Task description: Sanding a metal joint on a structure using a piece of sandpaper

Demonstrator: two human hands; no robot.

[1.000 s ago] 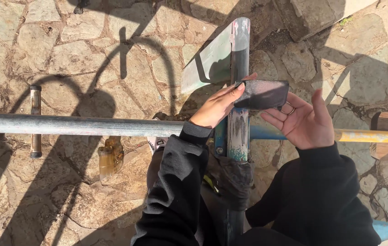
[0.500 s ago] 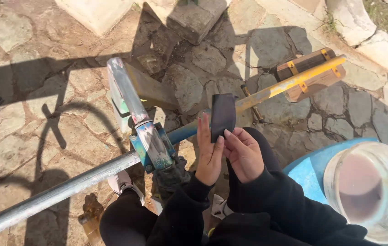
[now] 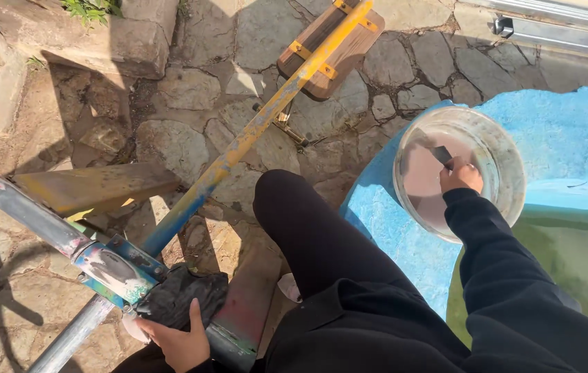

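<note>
A person dressed in black, seen from above.
The right hand (image 3: 461, 174) was bare below a long black fabric sleeve with a snug ribbed cuff at the wrist. The left hand (image 3: 178, 340) was bare too, its black sleeve barely showing. Black trousers of a matching matte cloth covered the legs, creased softly at the lap.
</note>
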